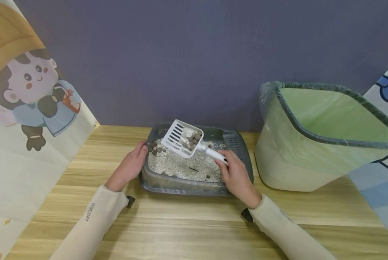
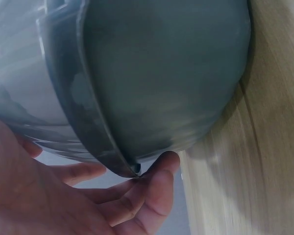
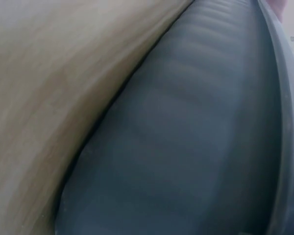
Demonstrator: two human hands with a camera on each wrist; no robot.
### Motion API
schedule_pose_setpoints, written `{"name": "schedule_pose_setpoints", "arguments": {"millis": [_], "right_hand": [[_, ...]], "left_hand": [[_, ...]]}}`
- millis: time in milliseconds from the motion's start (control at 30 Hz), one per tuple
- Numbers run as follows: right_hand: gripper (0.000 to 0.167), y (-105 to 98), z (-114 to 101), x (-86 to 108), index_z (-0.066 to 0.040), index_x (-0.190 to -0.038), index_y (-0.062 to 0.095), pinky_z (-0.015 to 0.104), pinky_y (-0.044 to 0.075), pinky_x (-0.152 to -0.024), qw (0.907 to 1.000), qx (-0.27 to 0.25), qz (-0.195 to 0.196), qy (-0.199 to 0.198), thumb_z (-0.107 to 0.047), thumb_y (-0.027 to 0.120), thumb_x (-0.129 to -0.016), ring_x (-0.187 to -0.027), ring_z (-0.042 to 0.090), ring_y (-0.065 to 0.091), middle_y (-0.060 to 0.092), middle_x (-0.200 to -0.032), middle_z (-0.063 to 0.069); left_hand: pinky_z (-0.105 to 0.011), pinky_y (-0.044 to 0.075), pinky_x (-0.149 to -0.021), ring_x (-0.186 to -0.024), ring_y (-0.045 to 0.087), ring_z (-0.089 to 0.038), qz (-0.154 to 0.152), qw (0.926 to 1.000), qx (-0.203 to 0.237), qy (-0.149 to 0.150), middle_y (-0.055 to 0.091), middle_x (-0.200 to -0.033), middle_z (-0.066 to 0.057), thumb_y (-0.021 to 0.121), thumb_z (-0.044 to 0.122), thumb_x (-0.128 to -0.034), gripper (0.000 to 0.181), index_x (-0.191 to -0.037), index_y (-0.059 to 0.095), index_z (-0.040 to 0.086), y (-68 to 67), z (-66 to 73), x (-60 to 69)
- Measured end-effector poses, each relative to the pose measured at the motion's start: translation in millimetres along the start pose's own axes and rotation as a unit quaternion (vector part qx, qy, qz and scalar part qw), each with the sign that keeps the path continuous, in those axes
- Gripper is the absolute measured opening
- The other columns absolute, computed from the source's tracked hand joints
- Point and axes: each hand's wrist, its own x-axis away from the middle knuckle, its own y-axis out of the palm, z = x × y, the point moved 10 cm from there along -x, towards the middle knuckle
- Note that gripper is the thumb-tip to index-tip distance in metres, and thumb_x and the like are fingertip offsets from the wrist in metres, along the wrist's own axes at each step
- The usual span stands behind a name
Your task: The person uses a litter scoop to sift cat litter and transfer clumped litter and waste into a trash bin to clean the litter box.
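Pale sleeves enter at 8 and 4 o'clock, taking the grey tray in the head view as dial centre. Tray position: on the wooden table, containing pale litter with dark clumps at 9 to 10 o'clock. Left hand: at 9 o'clock, fingers curled against the tray rim, gripping it. Right hand: at 4 o'clock, fingers closed round the handle of the white slotted scoop. Scoop head: above the litter, pointing to 10 o'clock, loaded with brown clumps. Lined bin: at 3 o'clock, beside the tray.
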Motion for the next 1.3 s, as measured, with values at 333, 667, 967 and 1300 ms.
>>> {"name": "schedule_pose_setpoints", "arguments": {"millis": [333, 667, 967, 1300], "right_hand": [[0.028, 0.0, 1.8, 0.7, -0.005, -0.122, 0.057, 0.025, 0.041, -0.047, 0.9998, 0.008, 0.002, 0.019, -0.013, 0.056, -0.095, -0.059, 0.008, 0.043, 0.052, -0.091, 0.001], [0.030, 2.3, 3.5, 0.8, -0.006, -0.119, 0.061, 0.025, 0.038, -0.040, 0.9994, -0.006, -0.013, 0.031, -0.025, 0.054, -0.097, -0.048, 0.008, 0.041, 0.051, -0.074, -0.003], [0.036, -7.7, 0.2, -2.6, -0.008, -0.124, 0.060, 0.025, 0.036, -0.036, 0.9977, -0.034, -0.045, 0.039, -0.030, 0.052, -0.097, -0.043, 0.008, 0.041, 0.052, -0.071, -0.005], [0.026, -90.4, -53.4, -20.6, -0.006, -0.115, 0.064, 0.023, 0.036, -0.044, 0.9956, 0.048, 0.038, -0.071, -0.008, 0.065, -0.089, -0.050, 0.005, 0.044, 0.053, -0.068, -0.005]], "left_hand": [[-0.063, 0.028, -0.101, -0.125, 0.036, -0.049, -0.002, 1.0000, 0.005, -0.002, 0.036, -0.143, -0.027, 0.015, 0.044, -0.1021, 0.058, -0.148, 0.025, 0.011, 0.8, -0.7, 0.2], [-0.063, 0.028, -0.101, -0.125, 0.036, -0.049, 0.003, 1.0000, 0.002, 0.003, 0.037, -0.142, -0.027, 0.015, 0.043, -0.1023, 0.057, -0.148, 0.026, 0.010, -1.0, 0.7, 0.3], [-0.063, 0.030, -0.099, -0.124, 0.038, -0.050, 0.001, 0.9999, -0.002, 0.013, 0.039, -0.140, -0.028, 0.014, 0.041, -0.1026, 0.057, -0.148, 0.026, 0.008, -0.9, 2.5, 0.7], [-0.061, 0.028, -0.102, -0.127, 0.035, -0.045, 0.021, 0.9996, -0.005, 0.018, 0.035, -0.143, -0.026, 0.020, 0.041, -0.1024, 0.059, -0.149, 0.023, 0.006, -5.3, 1.8, -1.1]]}}
